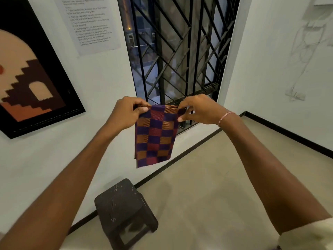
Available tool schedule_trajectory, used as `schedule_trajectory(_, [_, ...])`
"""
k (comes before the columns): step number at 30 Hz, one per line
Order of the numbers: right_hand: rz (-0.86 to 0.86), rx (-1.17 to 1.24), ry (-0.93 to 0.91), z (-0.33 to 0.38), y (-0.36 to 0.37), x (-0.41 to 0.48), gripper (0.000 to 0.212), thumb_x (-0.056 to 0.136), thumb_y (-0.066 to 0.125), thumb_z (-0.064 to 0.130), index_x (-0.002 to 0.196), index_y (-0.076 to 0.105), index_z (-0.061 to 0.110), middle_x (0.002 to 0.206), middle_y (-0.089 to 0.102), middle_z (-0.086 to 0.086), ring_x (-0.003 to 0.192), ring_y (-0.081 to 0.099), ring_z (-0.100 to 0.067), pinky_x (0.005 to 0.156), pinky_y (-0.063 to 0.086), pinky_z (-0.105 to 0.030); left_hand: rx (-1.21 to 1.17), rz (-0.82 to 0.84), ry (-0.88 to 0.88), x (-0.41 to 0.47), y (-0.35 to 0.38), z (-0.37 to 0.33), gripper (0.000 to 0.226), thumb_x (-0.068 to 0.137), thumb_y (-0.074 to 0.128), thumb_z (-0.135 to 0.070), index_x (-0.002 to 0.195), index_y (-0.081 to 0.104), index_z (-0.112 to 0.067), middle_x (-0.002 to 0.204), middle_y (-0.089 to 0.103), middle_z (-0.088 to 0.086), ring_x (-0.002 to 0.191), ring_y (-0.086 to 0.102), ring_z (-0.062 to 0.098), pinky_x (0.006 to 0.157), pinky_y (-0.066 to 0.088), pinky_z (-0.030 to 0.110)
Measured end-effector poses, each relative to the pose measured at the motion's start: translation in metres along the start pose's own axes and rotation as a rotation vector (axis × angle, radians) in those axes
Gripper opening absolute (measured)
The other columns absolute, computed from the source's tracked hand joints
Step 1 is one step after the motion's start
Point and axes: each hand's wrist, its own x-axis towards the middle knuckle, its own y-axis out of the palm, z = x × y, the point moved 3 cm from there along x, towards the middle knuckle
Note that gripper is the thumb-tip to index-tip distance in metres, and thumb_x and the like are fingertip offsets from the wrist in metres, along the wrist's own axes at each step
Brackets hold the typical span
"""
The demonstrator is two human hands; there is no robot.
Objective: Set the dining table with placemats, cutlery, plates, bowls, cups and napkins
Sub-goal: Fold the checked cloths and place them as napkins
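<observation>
A folded checkered napkin [155, 136] in purple, red and orange hangs in the air in front of me. My left hand [128, 112] pinches its upper left corner between thumb and fingers. My right hand [198, 110] pinches the upper right corner, a thin red-and-white thread bracelet on that wrist. Both arms are stretched forward at chest height. The napkin's lower edge hangs free above the floor. No dining table, placemats, cutlery, plates, bowls or cups are in view.
A small dark stool [124, 212] stands on the beige floor [216, 186] below the napkin, near the wall. A barred window [176, 51] is straight ahead. A framed picture [28, 73] and a printed sheet [88, 24] hang on the left wall.
</observation>
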Motion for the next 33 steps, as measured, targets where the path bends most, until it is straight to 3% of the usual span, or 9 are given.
schedule_trajectory(5, [0.004,0.262,-0.158,0.010,-0.005,-0.001,0.027,0.086,0.081,0.021,0.110,0.072,0.014,0.108,0.074,0.000,0.095,0.070,-0.011,0.080,0.053,-0.008,-0.174,0.132,-0.003,0.010,-0.008,0.010,0.022,0.105,0.055,-0.012,0.100,0.073,-0.024,0.099,0.075,-0.002,0.095,0.069,0.012,0.080,0.052,0.022])
schedule_trajectory(8, [0.008,0.420,-0.175,0.017,-0.009,-0.001,0.025,0.083,0.082,0.023,0.105,0.072,0.016,0.107,0.070,0.002,0.097,0.070,-0.015,0.079,0.056,-0.014,-0.257,0.143,-0.016,0.013,-0.006,0.018,0.020,0.105,0.055,-0.012,0.104,0.073,-0.021,0.101,0.075,-0.001,0.099,0.069,0.015,0.086,0.054,0.027])
schedule_trajectory(11, [0.015,0.517,-0.172,0.021,-0.012,-0.002,0.022,0.083,0.082,0.021,0.100,0.071,0.011,0.105,0.068,0.002,0.096,0.071,-0.019,0.076,0.061,-0.026,-0.366,0.113,-0.033,0.011,-0.004,0.021,0.017,0.102,0.059,-0.010,0.104,0.073,-0.019,0.099,0.076,-0.002,0.096,0.071,0.011,0.082,0.055,0.022])
schedule_trajectory(15, [0.010,0.595,-0.067,0.018,-0.013,-0.004,0.029,0.083,0.080,0.020,0.095,0.067,-0.002,0.099,0.075,-0.004,0.096,0.074,-0.021,0.069,0.059,-0.020,-0.452,0.023,-0.036,0.009,-0.007,0.022,0.014,0.095,0.068,-0.010,0.098,0.075,-0.021,0.093,0.078,-0.008,0.094,0.073,0.011,0.079,0.059,0.022])
schedule_trajectory(19, [-0.007,0.601,-0.035,0.017,-0.007,-0.007,0.024,0.086,0.080,0.016,0.087,0.061,0.000,0.100,0.076,-0.012,0.097,0.075,-0.024,0.068,0.060,-0.021,-0.418,-0.007,-0.016,0.007,-0.011,0.017,0.012,0.091,0.073,-0.012,0.095,0.076,-0.023,0.090,0.078,-0.011,0.094,0.074,0.012,0.078,0.061,0.022])
schedule_trajectory(24, [-0.076,0.661,-0.027,0.012,-0.006,-0.009,0.026,0.085,0.079,0.004,0.097,0.059,-0.008,0.100,0.076,-0.014,0.100,0.075,-0.025,0.067,0.063,-0.026,-0.417,-0.041,0.003,0.005,-0.018,0.008,0.015,0.086,0.079,-0.007,0.096,0.079,-0.017,0.096,0.079,0.000,0.096,0.074,0.019,0.081,0.062,0.027])
schedule_trajectory(30, [-0.107,0.646,-0.014,0.009,-0.011,-0.015,0.027,0.082,0.081,0.010,0.096,0.064,-0.004,0.097,0.077,-0.009,0.096,0.076,-0.020,0.068,0.062,-0.023,-0.391,-0.001,0.004,0.000,-0.023,-0.001,0.023,0.080,0.084,-0.004,0.098,0.079,-0.018,0.094,0.080,-0.001,0.093,0.076,0.015,0.078,0.062,0.025])
schedule_trajectory(33, [-0.150,0.691,-0.002,0.009,-0.012,-0.018,0.035,0.080,0.080,0.022,0.094,0.063,-0.005,0.098,0.077,-0.011,0.097,0.076,-0.021,0.069,0.064,-0.028,-0.415,-0.002,0.014,-0.002,-0.026,-0.004,0.023,0.081,0.083,-0.005,0.097,0.079,-0.021,0.094,0.079,-0.004,0.094,0.075,0.013,0.073,0.060,0.021])
